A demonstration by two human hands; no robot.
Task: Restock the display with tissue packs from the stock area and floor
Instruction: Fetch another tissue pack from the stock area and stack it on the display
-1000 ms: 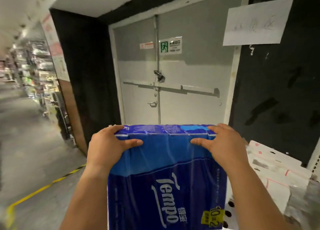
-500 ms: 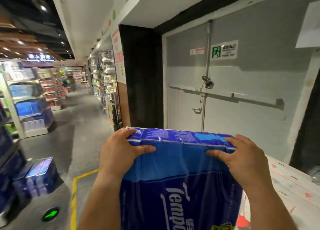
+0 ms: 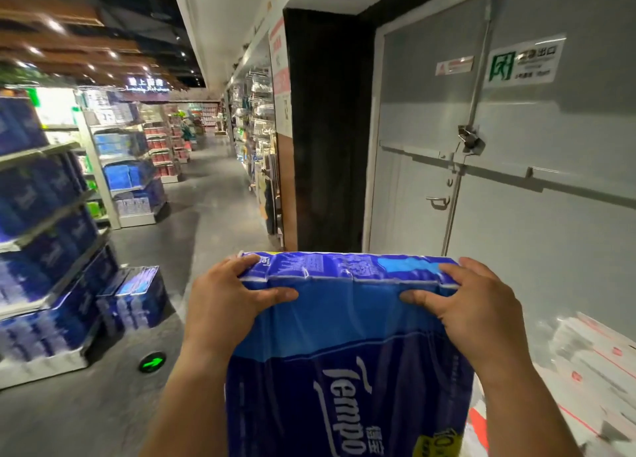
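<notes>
A large blue Tempo tissue pack fills the lower middle of the view, held up in front of me. My left hand grips its top left corner, thumb on the near face and fingers over the far edge. My right hand grips the top right corner the same way. On the left stands the display shelf, its tiers lined with blue tissue packs. More blue packs are stacked on the floor beside the shelf's base.
A grey double fire-exit door with a push bar is straight ahead on the right. White cartons lie at the lower right. An aisle runs away between product shelves. A green arrow light glows on the floor.
The view has swung left, from facing the door to showing the aisle and the display shelf. Both hands keep the same grip on the pack.
</notes>
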